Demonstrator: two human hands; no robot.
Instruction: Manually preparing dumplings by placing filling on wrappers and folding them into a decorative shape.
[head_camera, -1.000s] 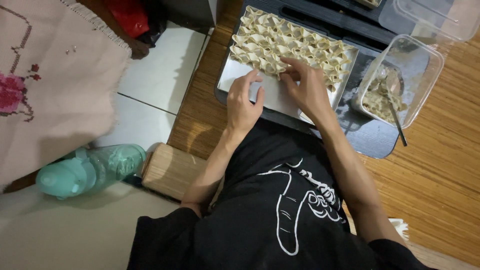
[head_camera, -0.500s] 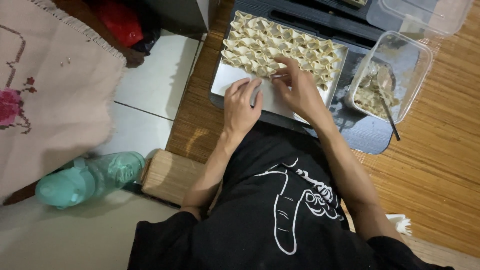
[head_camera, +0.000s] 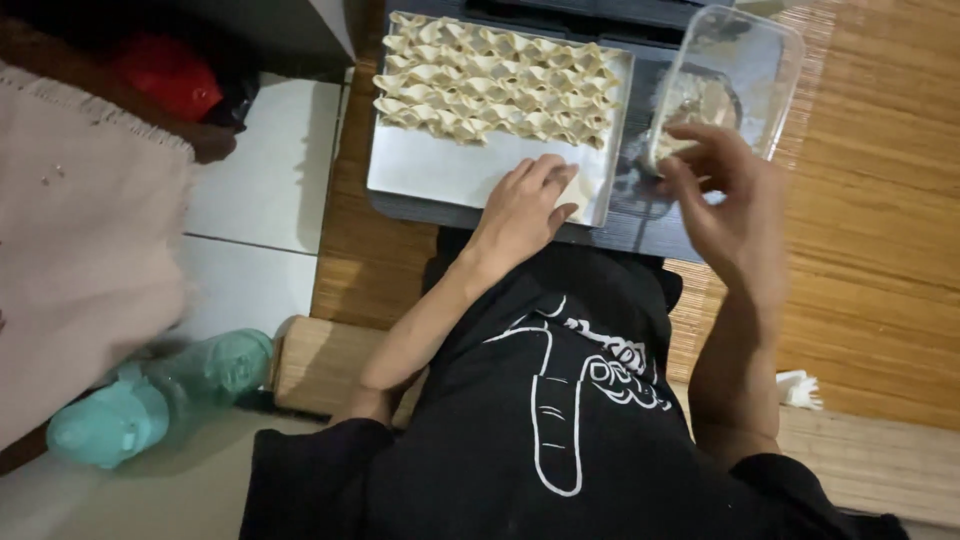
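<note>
Left hand (head_camera: 522, 205): fingers close together and nearly flat, resting on the bare lower part of the metal tray (head_camera: 430, 168), tips touching the edge of the last dumpling row; nothing pinched, as far as visible. Right hand (head_camera: 728, 195): fingers loosely curled and a little spread, thumb toward forefinger, hovering just at the near end of the clear plastic container (head_camera: 740, 75); blurred, so cannot tell if something small is held between the tips.

Further out: folded dumplings (head_camera: 495, 85) in tight rows, filling the upper half of the tray. Pale filling (head_camera: 695, 100) inside the container, just right of the tray. Both on a dark low board (head_camera: 640, 225) over a woven mat (head_camera: 880, 200).

Possible trouble, as a judgement: left palm pressing too far up and flattening the nearest soft dumplings; right hand bumping the light container and tipping it off the board edge.

Packages: a turquoise plastic bottle (head_camera: 150, 400) lying on its side at lower left on pale tiles, beside a wooden block (head_camera: 320, 360); a red object (head_camera: 170, 75) in the dark upper-left corner; no readable label.
</note>
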